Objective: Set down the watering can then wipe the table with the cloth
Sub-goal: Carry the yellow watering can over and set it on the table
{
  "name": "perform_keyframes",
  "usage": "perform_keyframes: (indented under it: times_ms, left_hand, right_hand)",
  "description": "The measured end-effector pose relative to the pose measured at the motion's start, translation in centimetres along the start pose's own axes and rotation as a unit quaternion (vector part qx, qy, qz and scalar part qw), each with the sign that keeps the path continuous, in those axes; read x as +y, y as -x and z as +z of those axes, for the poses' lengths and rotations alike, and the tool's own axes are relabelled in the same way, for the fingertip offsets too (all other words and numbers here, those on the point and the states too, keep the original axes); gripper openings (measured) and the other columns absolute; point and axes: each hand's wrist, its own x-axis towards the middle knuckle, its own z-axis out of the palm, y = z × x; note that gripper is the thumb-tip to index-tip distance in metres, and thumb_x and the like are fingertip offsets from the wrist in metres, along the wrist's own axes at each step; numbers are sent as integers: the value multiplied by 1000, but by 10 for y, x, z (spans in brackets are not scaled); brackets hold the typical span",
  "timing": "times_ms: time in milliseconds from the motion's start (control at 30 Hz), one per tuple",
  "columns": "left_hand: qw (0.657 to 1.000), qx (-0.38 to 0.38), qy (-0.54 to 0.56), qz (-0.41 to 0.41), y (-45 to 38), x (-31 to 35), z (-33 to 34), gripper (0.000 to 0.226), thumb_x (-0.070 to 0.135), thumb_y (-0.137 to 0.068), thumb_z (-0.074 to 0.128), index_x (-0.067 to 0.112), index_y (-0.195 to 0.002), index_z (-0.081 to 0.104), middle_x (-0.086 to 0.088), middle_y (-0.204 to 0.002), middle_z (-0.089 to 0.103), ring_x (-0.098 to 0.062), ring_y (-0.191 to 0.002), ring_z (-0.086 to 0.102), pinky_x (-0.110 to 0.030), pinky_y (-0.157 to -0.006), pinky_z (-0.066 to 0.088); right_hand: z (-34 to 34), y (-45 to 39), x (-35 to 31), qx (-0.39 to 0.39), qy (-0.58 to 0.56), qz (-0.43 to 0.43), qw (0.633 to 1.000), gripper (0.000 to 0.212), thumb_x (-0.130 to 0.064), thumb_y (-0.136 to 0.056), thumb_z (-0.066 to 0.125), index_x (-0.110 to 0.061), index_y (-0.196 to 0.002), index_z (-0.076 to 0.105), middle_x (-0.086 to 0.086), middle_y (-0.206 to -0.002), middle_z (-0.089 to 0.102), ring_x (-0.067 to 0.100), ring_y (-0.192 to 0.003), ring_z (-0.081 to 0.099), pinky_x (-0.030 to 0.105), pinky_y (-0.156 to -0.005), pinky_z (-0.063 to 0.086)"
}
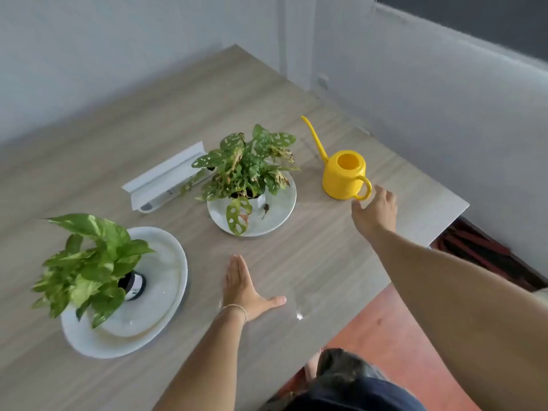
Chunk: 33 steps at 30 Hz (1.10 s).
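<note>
Wood-grain surface [311, 262] carries the yellow watering can [345, 176] upright near its right edge, set down; the right hand [375, 213] hovers just beside the handle, fingers loose and holding nothing, probably just letting go. Left hand [241, 287] lies flat, fingers straight, likely bracing. Small wet patch [299, 314] near the front edge; no cloth in view.

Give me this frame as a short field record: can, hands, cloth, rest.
watering can: yellow watering can, upright on the table, nothing holding it
right hand: right hand beside the can's handle, fingers relaxed
left hand: left hand flat on the table
cloth: none visible
spill: small wet patch near table edge
rest: two potted plants on plates
</note>
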Motion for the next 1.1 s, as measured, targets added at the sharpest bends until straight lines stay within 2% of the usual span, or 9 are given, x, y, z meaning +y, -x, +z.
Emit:
perform_keyframes:
  times_ms: [100,167,333,433,567,633,733,867,1100]
  left_hand:
    - [999,-10,-24,-21,-11,-2,6,164,91,-47,67,10,-149,-32,-8,-158,-39,-21,-145,-37,-42,-123,-13]
    - [999,-14,-29,-26,-13,-2,6,166,91,-45,68,11,-148,-35,-7,-155,-44,-21,-141,-41,-44,-122,-13]
    - [999,-16,-29,-15,-13,-3,8,161,91,-46,67,17,-135,-45,-4,-148,-49,-20,-139,-43,-43,-122,-15]
    - [999,-25,-34,-16,-14,-2,6,161,92,-46,66,17,-133,-46,-4,-146,-50,-20,-139,-43,-43,-122,-15]
    - [999,-25,-33,-18,-12,0,4,163,96,-41,63,17,-133,-46,-5,-149,-48,-20,-140,-43,-44,-122,-14]
    - [999,-28,-31,-24,-13,1,3,166,101,-32,55,17,-133,-46,-6,-153,-46,-20,-139,-43,-44,-122,-14]
    - [999,-25,-32,-24,-13,3,3,164,97,-39,61,17,-133,-46,-5,-152,-46,-22,-142,-41,-43,-122,-15]
    - [999,-20,-32,-23,-10,3,3,162,94,-42,64,17,-134,-45,-3,-150,-47,-22,-144,-39,-44,-122,-15]
    - [999,-17,-24,-26,-7,4,1,167,99,-32,57,16,-135,-44,-5,-155,-43,-19,-141,-40,-42,-120,-17]
  right_hand:
    - [5,-18,-5,-23,-21,36,999,75,-34,-91,71,-9,-153,36,19,-151,40,37,-141,38,43,-115,32]
    - [9,-26,-8,-38,-47,53,997,73,-33,-89,74,-10,-150,41,18,-147,47,36,-136,46,44,-110,39]
    - [18,-35,-9,-29,-52,59,996,41,-33,-94,66,-8,-125,59,18,-122,64,39,-114,60,42,-91,49]
    - [24,-32,-10,-83,-53,44,994,29,-34,-102,52,-6,-104,58,18,-100,63,36,-97,59,37,-76,42]
    - [27,-21,-9,-133,-178,57,973,28,-31,-106,44,-7,-101,57,11,-100,66,26,-91,54,33,-71,40]
    - [29,-17,-4,-139,-245,98,954,27,-36,-106,43,-18,-90,57,6,-94,62,22,-93,52,35,-80,40]
    - [27,-11,-1,-109,-294,139,939,41,-45,-105,39,-18,-79,54,5,-86,56,20,-84,49,38,-82,40]
    - [19,1,-11,-39,-317,137,938,42,-41,-106,41,-13,-76,50,3,-75,46,16,-68,40,32,-64,32]
    - [9,23,-10,11,-345,94,934,45,-41,-106,40,-15,-70,44,11,-73,40,20,-68,38,35,-66,30]
